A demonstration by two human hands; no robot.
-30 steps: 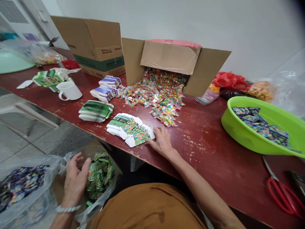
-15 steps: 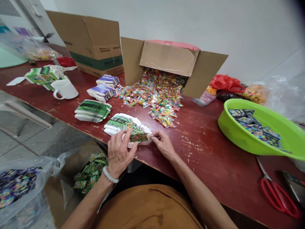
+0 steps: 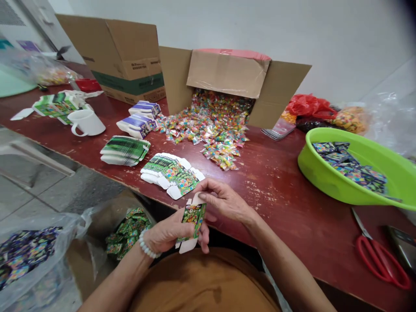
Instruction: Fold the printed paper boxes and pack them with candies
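Observation:
My left hand [image 3: 175, 232] is closed round a small green printed carton [image 3: 194, 216], held upright over my lap at the table's edge, with white flaps sticking out at its top and bottom. At the top flap, the thumb and fingers of my right hand [image 3: 222, 199] pinch the white card. Just beyond lies a fanned stack of flat green cartons [image 3: 177, 171] with white flaps. A second green stack [image 3: 125, 150] rests to its left. Behind that are bundles of purple-and-white cartons [image 3: 138, 125].
Wrapped candies [image 3: 208, 125] spill from a tipped cardboard box [image 3: 227, 73]. A white mug [image 3: 87, 122] stands at left. On the right are a green basin [image 3: 312, 182] holding dark packets, and red scissors [image 3: 378, 258]. Below the table edge, a box holds green packets [image 3: 128, 234].
One green carton has come off the fanned stack and is now in my left hand, nearer my body. My right hand has moved with it and holds its top flap.

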